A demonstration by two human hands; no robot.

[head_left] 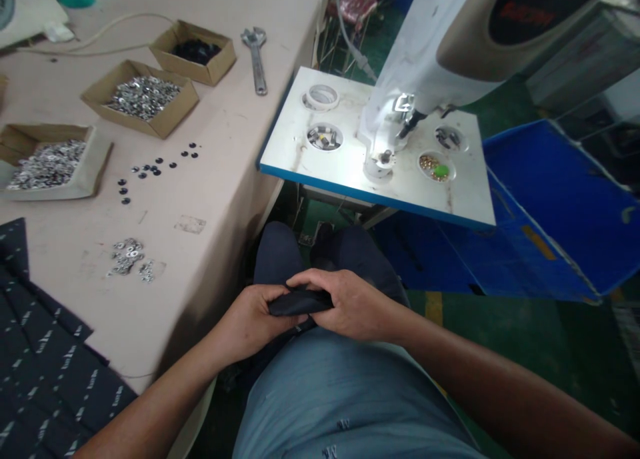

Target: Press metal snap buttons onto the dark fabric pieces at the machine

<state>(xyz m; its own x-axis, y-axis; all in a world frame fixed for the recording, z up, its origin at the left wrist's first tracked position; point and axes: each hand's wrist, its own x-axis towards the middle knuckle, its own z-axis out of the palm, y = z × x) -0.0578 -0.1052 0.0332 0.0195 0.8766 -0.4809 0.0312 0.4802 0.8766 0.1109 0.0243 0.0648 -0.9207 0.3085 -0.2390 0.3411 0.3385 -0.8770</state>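
Above my lap, a piece of folded dark fabric (300,303) is stretched between both hands. My left hand (255,319) pinches its left end, thumb on top. At the other end, my right hand (343,302) is closed on the fabric, with fingers over the upper edge. The underside of the cloth and some of my fingertips are hidden. In front of my knees stands a snap-press machine (385,139) on a white board with a blue edge (350,189). Cups of small metal parts (325,138) are set into that board.
On the table (215,152) to my left are cardboard boxes of metal snap parts (145,98), a box of black caps (197,50), loose black caps (157,172), a pile of metal rings (127,256) and an adjustable wrench (257,59). Printed dark fabric (55,359) lies nearest. A blue bin (565,199) stands right.
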